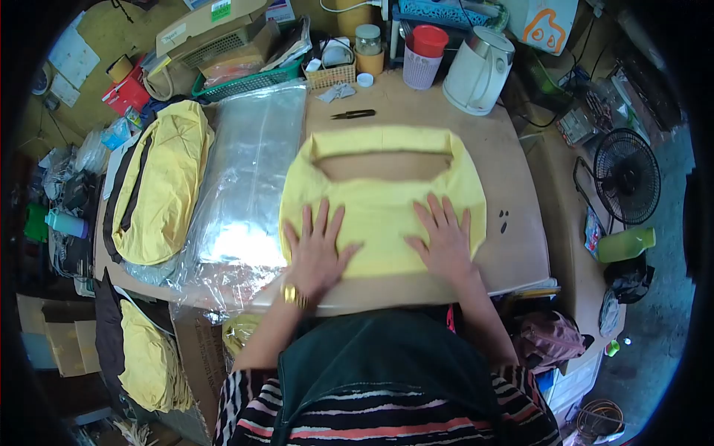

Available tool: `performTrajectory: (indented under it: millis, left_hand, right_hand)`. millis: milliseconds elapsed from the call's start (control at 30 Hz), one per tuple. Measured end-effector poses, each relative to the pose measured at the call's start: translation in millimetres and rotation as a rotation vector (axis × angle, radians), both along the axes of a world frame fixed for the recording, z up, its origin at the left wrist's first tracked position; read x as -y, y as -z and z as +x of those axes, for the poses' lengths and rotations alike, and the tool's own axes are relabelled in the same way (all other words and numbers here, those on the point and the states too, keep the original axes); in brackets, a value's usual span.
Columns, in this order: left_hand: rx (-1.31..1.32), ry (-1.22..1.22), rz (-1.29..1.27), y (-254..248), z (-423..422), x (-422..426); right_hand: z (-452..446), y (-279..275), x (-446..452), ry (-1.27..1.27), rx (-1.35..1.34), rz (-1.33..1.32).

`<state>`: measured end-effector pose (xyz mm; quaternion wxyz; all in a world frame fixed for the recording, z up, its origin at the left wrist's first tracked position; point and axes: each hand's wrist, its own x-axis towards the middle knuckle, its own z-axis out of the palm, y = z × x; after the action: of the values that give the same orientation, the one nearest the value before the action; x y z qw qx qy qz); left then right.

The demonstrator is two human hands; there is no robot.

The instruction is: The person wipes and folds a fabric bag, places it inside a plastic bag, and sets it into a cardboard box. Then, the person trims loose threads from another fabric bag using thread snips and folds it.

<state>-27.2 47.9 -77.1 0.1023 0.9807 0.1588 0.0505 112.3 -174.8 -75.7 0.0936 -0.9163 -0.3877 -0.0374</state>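
A yellow fabric bag [379,215] with a wide handle opening at its top lies flat on the table in front of me. My left hand [318,249] rests palm down on its lower left part, fingers spread. On the lower right part my right hand [444,238] also lies flat, fingers apart. Neither hand grips anything. Left of the bag is a stack of clear plastic sleeves [249,163]. Beyond the bag's handle lies a pair of small black thread snips [353,114].
More yellow and dark brown bags [167,178] lie at the table's left. A white electric kettle [480,70], a red cup [429,41] and a green basket [249,82] stand along the back. A black fan [627,176] is off to the right. Another yellow pile [152,357] hangs low at left.
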Motion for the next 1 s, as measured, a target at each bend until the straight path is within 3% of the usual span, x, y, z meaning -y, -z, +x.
performTrajectory:
  millis: [233,300,367,433,533,667,767,900,1000]
  left_hand:
    - [-0.120,-0.090,-0.016,-14,-37,11]
    - [-0.302,-0.106,-0.127,-32,-33,7]
    - [-0.220,-0.036,-0.088,-49,-20,-1]
    - [-0.147,0.034,-0.050,-52,-2,-5]
    - [0.117,0.040,0.022,-22,34,-6]
    - [0.116,-0.139,0.071,21,45,-38]
    - [0.114,-0.177,0.089,28,48,-40]
    - [0.091,-0.119,-0.033,2,41,-37]
    - [-0.031,0.020,0.092,-35,8,0]
  right_hand:
    - [-30,-6,19,-0.041,-0.009,-0.003]
    - [-25,-12,23,-0.074,-0.069,-0.021]
    - [-10,-14,26,-0.107,-0.119,-0.042]
    - [7,-11,24,0.105,-0.286,0.272]
    - [7,2,10,0.072,-0.073,0.123]
    - [5,3,6,0.109,0.038,-0.011]
    - [7,8,7,0.134,0.021,0.080]
    - [6,8,6,0.160,0.003,0.065]
    - [9,12,4,0.169,0.001,-0.003]
